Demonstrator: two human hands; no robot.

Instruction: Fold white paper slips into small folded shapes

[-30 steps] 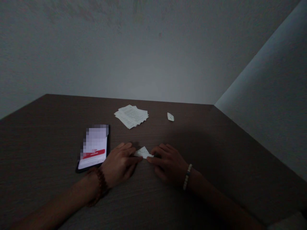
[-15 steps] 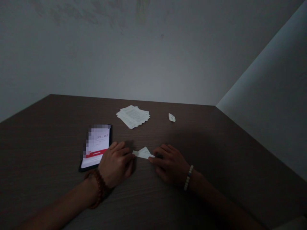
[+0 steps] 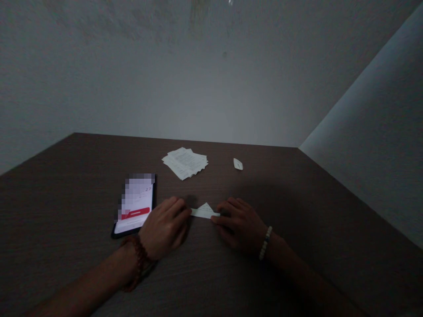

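Between my hands lies a small folded piece of paper point(image 3: 203, 213), a white strip along its near side with a printed triangular peak rising behind it. My left hand point(image 3: 167, 226), with a brown bead bracelet at the wrist, pinches the strip's left end. At the right end, the thumb and index finger of my right hand point(image 3: 239, 224) close on the paper; a pale bead bracelet circles that wrist. The fingertips hide both ends of the strip.
A phone point(image 3: 136, 213) with a lit screen lies left of my left hand, very near it. Farther back are a fanned stack of printed paper sheets point(image 3: 185, 163) and a small folded paper piece point(image 3: 238, 164). Walls border the brown table point(image 3: 99, 152) behind and at right.
Both hands and the folded paper have shifted slightly right in view, the left hand more. The triangular peak looks a little lower. The whole view has moved slightly.
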